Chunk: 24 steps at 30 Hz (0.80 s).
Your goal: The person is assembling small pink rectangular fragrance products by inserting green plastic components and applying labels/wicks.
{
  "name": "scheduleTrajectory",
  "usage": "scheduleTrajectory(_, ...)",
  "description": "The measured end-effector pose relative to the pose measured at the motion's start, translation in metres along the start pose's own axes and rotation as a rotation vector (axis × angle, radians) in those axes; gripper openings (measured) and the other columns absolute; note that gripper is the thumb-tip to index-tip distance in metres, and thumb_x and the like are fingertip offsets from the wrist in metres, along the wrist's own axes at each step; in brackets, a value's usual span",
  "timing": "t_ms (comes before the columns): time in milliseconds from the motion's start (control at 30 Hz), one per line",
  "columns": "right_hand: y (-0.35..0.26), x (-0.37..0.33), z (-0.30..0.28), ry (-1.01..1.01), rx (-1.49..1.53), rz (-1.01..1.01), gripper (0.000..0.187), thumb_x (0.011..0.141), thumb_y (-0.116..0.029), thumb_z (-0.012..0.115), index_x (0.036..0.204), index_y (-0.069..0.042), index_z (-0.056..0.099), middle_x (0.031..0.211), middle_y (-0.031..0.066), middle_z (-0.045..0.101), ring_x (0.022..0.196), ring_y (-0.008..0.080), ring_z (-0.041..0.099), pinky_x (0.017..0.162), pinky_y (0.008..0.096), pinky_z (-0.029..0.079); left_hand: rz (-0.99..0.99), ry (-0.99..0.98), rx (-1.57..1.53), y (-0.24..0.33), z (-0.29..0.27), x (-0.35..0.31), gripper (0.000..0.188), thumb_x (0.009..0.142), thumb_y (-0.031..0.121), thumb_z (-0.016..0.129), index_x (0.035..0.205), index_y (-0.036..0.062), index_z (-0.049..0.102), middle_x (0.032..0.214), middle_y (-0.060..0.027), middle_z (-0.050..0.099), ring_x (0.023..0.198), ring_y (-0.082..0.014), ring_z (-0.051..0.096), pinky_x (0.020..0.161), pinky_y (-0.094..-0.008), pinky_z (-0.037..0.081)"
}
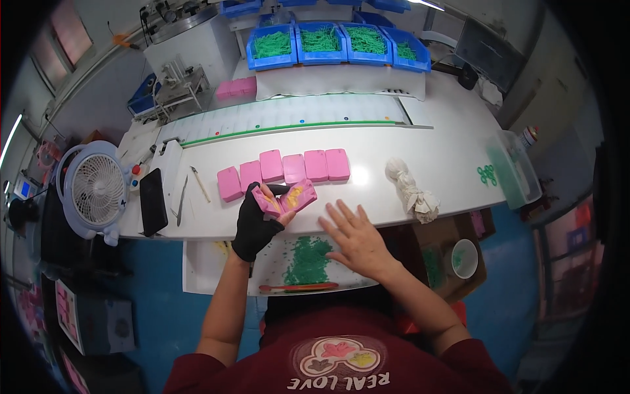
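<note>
My left hand, in a black fingertip-less glove, is closed around a pink rubber-like block that lies spread in two halves. Yellow shows on the inner faces of both halves. My right hand is bare, with its fingers spread and nothing in them, over the table's front edge just right of the block. Behind my left hand, several closed pink blocks stand side by side in an uneven row on the white table.
Below the hands, an open drawer holds green bits and a red-orange tool. Left are a phone, tweezers and a fan. Right lie a crumpled white cloth and green pieces. Blue bins stand behind.
</note>
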State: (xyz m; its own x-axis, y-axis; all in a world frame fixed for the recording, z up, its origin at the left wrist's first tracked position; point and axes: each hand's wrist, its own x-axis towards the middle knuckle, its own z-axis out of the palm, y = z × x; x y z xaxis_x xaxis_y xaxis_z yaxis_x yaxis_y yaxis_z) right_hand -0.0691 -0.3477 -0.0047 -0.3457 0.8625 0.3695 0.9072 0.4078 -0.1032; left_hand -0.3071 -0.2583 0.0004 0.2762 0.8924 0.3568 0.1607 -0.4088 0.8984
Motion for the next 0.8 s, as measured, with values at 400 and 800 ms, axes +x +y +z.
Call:
scheduleTrajectory(400,-0.029,0.034,0.006,-0.033,1.208,0.569,0.030,0.094,-0.028,0.060,0.087,0.002,0.060,0.068,0.0062,0.059,0.064,0.0098,0.051,0.058,0.0293,0.042,0.158,-0.164,0.169,0.037,0.017,-0.035,0.046,0.073,0.012,0.080,0.107,0.0058,0.050,0.105,-0.0084,0.057,0.093,-0.0194,0.057,0.083,-0.0319,0.048)
scheduleTrajectory(800,-0.047,0.028,0.000,0.073,1.550,0.540,0.019,0.096,-0.016,0.056,0.103,0.002,0.057,0.076,0.0083,0.064,0.067,0.0102,0.061,0.058,0.0254,0.050,-0.120,0.175,-0.200,0.027,0.057,-0.047,0.039,0.078,0.001,0.064,0.111,0.0060,0.044,0.099,-0.0037,0.049,0.086,-0.0129,0.052,0.077,-0.0272,0.046)
